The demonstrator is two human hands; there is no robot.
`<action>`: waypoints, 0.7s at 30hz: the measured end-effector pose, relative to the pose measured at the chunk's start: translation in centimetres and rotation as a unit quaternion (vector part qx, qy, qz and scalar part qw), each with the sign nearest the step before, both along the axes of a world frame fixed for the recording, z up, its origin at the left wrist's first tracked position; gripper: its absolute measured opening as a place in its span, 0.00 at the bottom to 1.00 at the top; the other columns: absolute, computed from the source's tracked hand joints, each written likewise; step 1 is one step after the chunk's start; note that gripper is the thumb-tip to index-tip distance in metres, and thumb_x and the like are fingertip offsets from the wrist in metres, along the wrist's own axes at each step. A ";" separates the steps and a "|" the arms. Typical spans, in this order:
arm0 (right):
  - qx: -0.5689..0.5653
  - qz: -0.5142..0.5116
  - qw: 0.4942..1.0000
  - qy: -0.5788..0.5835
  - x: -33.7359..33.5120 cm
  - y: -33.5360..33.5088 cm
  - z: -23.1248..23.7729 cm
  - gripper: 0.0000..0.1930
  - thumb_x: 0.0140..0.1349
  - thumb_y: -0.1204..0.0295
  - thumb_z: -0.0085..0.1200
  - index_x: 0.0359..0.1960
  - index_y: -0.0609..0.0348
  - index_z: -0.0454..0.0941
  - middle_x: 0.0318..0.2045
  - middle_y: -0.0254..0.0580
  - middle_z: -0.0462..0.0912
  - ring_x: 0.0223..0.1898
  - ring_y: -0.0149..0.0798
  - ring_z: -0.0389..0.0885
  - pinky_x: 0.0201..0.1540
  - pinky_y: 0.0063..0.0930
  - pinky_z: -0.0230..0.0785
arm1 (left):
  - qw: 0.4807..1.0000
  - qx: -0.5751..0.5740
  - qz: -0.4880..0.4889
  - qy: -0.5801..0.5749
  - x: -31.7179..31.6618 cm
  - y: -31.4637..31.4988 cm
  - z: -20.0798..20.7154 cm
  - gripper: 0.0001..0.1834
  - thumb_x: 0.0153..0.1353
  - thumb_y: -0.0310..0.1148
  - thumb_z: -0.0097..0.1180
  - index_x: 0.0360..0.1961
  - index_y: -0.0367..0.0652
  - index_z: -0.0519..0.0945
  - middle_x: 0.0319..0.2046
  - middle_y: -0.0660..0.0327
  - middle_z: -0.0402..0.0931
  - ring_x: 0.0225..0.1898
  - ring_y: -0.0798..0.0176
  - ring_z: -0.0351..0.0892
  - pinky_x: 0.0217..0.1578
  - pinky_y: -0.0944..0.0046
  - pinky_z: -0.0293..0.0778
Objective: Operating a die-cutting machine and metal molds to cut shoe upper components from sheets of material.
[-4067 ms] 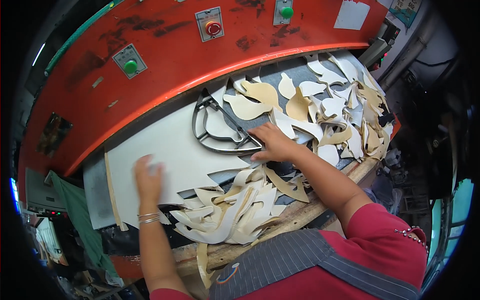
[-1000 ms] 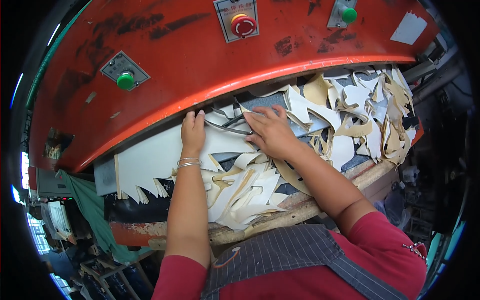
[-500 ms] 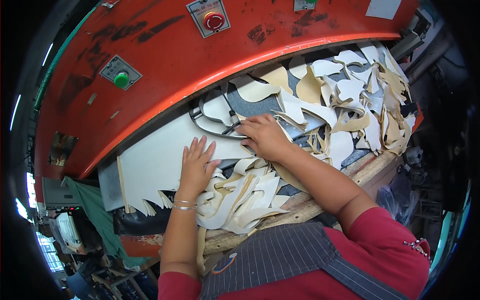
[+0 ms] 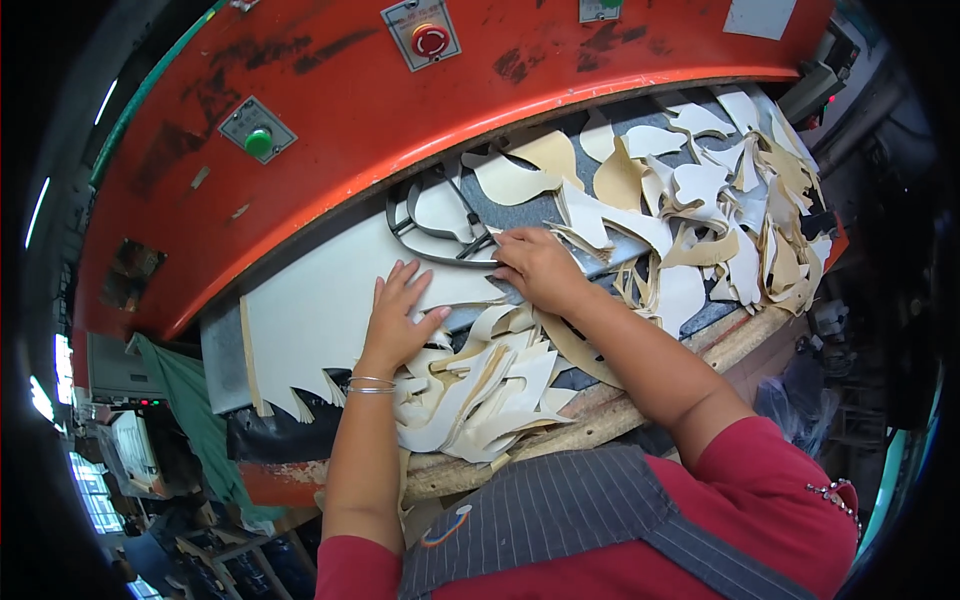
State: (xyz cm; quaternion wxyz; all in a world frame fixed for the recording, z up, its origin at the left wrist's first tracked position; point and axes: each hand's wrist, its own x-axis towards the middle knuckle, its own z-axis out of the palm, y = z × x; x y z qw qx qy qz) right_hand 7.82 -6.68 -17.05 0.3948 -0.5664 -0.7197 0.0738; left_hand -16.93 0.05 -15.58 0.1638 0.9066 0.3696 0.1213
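Note:
A black-edged metal cutting die (image 4: pixel 462 262), a curved outline with cross bars, rests on the right part of a layered white sheet stack (image 4: pixel 310 290). At the die's right end, my right hand (image 4: pixel 542 272) has its fingers bent and closed round the edge; the fingertips are partly hidden. My left hand (image 4: pixel 398 325) lies flat on the stack just below the die, fingers apart, holding nothing. Below and between my hands is a heap of curved white and cream offcuts (image 4: pixel 485 385).
An orange-red press beam (image 4: pixel 330 130) spans the far side, carrying a red button (image 4: pixel 430 41) and a green button (image 4: pixel 258 142). Many cut scraps (image 4: pixel 700 185) cover the right of the grey bed. A worn front edge (image 4: pixel 590 425) runs near my body.
The view has shifted slightly. My right hand's fingers have moved a little at the die's right end. The left hand stays flat on the stack near the die.

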 end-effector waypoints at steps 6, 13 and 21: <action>0.025 -0.005 1.000 0.009 0.0 -0.1 -0.7 0.09 0.48 0.70 0.60 0.30 0.56 0.75 0.42 0.41 0.79 0.48 0.46 0.73 0.50 0.38 0.64 | 0.934 -0.145 0.206 -0.253 1.8 3.1 -0.9 0.34 0.58 0.41 0.55 0.61 0.33 0.61 0.59 0.44 0.61 0.61 0.53 0.61 0.60 0.61 0.57; 0.080 0.012 0.996 -0.038 0.2 0.0 -1.1 0.08 0.46 0.70 0.58 0.28 0.56 0.75 0.42 0.41 0.79 0.48 0.42 0.74 0.50 0.36 0.64 | 0.883 -0.264 0.189 -0.338 3.9 5.4 -1.1 0.30 0.62 0.29 0.47 0.63 0.31 0.55 0.54 0.56 0.67 0.51 0.68 0.67 0.51 0.71 0.62; 0.074 0.003 0.994 -0.084 0.6 0.1 -0.9 0.11 0.46 0.70 0.56 0.33 0.55 0.76 0.40 0.42 0.80 0.47 0.42 0.74 0.50 0.35 0.65 | 0.875 -0.287 0.183 -0.343 4.8 4.7 0.8 0.30 0.63 0.29 0.46 0.64 0.32 0.54 0.54 0.57 0.66 0.50 0.71 0.66 0.50 0.73 0.62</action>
